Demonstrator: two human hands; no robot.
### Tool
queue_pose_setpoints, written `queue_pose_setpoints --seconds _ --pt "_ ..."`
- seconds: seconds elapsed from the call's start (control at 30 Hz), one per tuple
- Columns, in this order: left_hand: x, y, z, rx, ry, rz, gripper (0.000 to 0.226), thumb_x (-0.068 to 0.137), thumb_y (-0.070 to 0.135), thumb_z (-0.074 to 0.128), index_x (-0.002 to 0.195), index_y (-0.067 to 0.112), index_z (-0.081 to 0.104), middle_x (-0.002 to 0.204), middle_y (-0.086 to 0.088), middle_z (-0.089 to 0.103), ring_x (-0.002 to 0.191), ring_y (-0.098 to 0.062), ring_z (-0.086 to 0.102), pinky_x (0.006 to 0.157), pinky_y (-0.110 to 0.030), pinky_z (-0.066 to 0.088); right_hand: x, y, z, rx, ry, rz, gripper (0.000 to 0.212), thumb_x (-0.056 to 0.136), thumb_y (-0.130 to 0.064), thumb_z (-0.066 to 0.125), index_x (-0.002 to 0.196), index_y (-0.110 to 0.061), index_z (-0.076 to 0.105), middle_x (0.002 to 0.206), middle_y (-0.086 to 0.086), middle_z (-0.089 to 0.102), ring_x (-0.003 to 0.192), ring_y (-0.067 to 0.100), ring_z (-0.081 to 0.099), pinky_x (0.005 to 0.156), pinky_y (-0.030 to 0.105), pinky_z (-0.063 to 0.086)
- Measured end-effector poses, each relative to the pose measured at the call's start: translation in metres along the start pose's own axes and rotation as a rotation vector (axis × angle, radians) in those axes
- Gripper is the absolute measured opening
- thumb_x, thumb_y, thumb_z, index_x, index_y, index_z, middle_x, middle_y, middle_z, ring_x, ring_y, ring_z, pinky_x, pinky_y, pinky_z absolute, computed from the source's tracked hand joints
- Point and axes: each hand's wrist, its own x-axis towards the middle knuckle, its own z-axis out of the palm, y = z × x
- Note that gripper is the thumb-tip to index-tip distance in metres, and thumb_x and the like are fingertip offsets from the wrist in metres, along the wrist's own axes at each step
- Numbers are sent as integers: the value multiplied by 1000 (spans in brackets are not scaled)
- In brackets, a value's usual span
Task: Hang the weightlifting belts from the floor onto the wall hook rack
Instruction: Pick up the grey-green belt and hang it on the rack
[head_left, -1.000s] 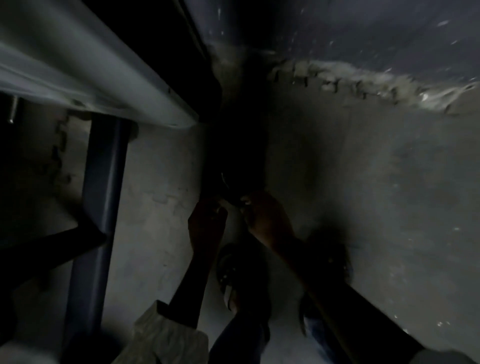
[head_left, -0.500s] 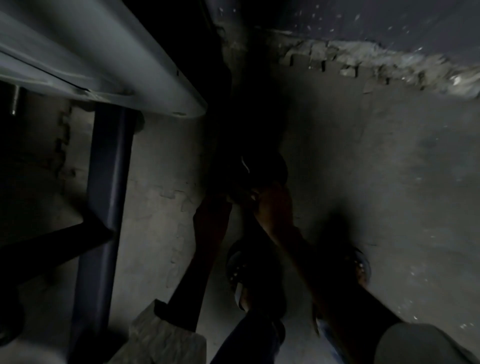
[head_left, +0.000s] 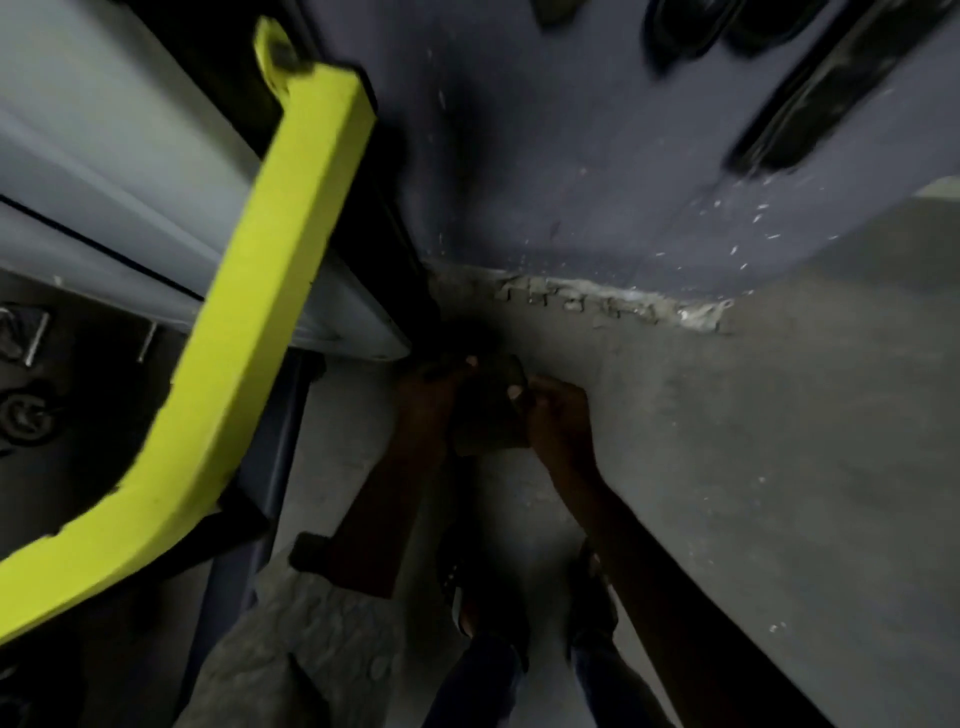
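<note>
While the curled fingers (head_left: 540, 396) of the right hand (head_left: 560, 423) wrapped the right edge of a dark weightlifting belt (head_left: 488, 415), the fingers (head_left: 445, 372) of the left hand (head_left: 428, 397) closed over its upper left corner, so both hands gripped it between them. A pale nail showed at each grip. The belt was bunched or folded into a short block; the dim light and blur hid its buckle and surface. It was held low in front of the person, above the grey concrete floor (head_left: 779, 467) and near the foot of the blue wall (head_left: 571, 156).

Both bare forearms ran back toward the camera, the left one ending in a grey sleeve (head_left: 291, 654). Below the hands stood two feet in sandals (head_left: 485, 592), side by side on the floor.

Where wall met floor, a strip of crumbled plaster (head_left: 602, 304) ran along the base. High on the wall, at the upper right, dark straps (head_left: 779, 93) hung down, too blurred to tell more. To the left a yellow-green machine bar (head_left: 249, 332) curved across a pale grey padded bench (head_left: 130, 171), with a dark blue steel post (head_left: 272, 467) beneath it.
</note>
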Motion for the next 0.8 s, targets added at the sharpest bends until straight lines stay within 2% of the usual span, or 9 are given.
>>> queue_pose_setpoints --seconds 0.03,0.1,0.17,0.23,0.33,0.43,0.5,0.63,0.8 --pt "-15 15 1 -46 -14 6 28 92 3 68 118 -4 68 102 -15 73 96 -27 72 77 -33 60 -13 -13 -5 55 -3 -32 14 96 -5 63 96 -11 76 83 -3 75 79 9 74 69 26 61" --pt "-49 50 4 -71 -53 29 17 89 1 69 106 -3 72 100 -22 74 88 -31 70 77 -34 58 -40 -50 -21 143 1 -73 23 96 1 59 87 -13 74 77 -4 74 71 7 72 65 25 59" --pt "-83 78 10 -116 -89 72 8 86 -3 71 89 4 73 80 -9 76 76 -24 68 75 -32 58 -65 -85 -41 206 -4 -108 27 93 6 56 81 -12 72 75 0 72 67 6 67 66 25 55" --pt "-126 112 21 -71 -95 140 11 83 1 76 79 11 72 72 -3 75 74 -22 67 75 -32 59 -97 -125 -65 257 11 -145 18 89 5 55 88 -1 73 83 12 71 77 18 65 76 32 54" --pt "-187 154 37 -26 -118 275 12 70 24 86 72 17 76 94 -15 76 93 -34 71 91 -46 58 -148 -180 -108 335 -30 -213 20 95 0 55 105 6 71 91 15 73 80 21 69 79 34 57" --pt "-260 200 51 31 -180 466 12 81 28 79 85 17 76 103 -11 76 102 -33 71 99 -51 55 -206 -235 -149 352 -30 -328 21 99 -15 61 113 -5 73 100 8 79 89 16 74 78 28 62" --pt "-321 239 59 18 -219 579 33 80 34 82 102 10 77 104 -9 78 100 -28 74 95 -47 58 -246 -277 -175 391 5 -417 20 98 -14 61 112 -11 75 98 2 80 92 15 74 81 28 62" --pt "-451 310 65 -22 -352 725 30 89 21 76 114 6 74 102 -10 79 87 -14 75 73 -26 60 -331 -368 -219 499 2 -598 21 99 -9 59 115 -2 71 109 21 76 96 27 74 87 44 62" --pt "-574 374 53 16 -402 928 28 89 17 76 114 6 73 102 -10 78 86 -12 75 70 -22 58 -434 -472 -259 579 4 -758 22 99 -7 57 113 6 69 107 25 75 87 25 72 82 43 61"
